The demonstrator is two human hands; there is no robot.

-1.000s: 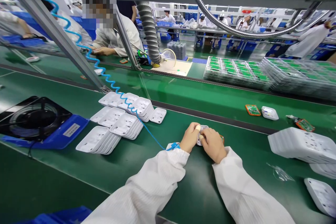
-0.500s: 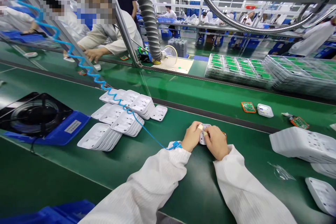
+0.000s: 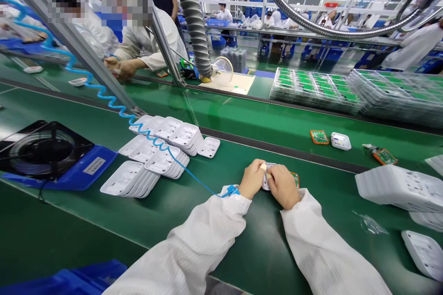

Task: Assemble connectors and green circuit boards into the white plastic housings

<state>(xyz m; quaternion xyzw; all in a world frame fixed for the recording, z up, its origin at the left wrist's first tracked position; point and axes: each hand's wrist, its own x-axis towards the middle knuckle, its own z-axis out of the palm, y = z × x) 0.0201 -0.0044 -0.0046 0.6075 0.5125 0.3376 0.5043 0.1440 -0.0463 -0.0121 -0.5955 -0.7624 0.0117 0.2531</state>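
A small white plastic housing [image 3: 266, 184] lies on the green bench between my hands. My left hand [image 3: 252, 179] is closed on its left side, thumb on top. From the right, my right hand [image 3: 284, 186] grips the same piece with thumb and fingers pressed down on it. Most of the housing is hidden under my fingers. An orange-edged green circuit board [image 3: 295, 179] shows partly behind my right hand. A blue wrist strap [image 3: 231, 191] with a coiled cord circles my left wrist.
Stacked white housings [image 3: 166, 156] stand at the left, beside a black fan [image 3: 51, 150]. More stacked housings [image 3: 401, 186] are on the right. Beyond the bench, a green conveyor [image 3: 242, 122] carries boards and a white housing [image 3: 341, 141]. A co-worker's hands [image 3: 124, 67] are across it.
My hands stay on the housing with little movement. The boards and housing on the conveyor have shifted slightly left. The co-worker across has drawn their hands together and lifted them.
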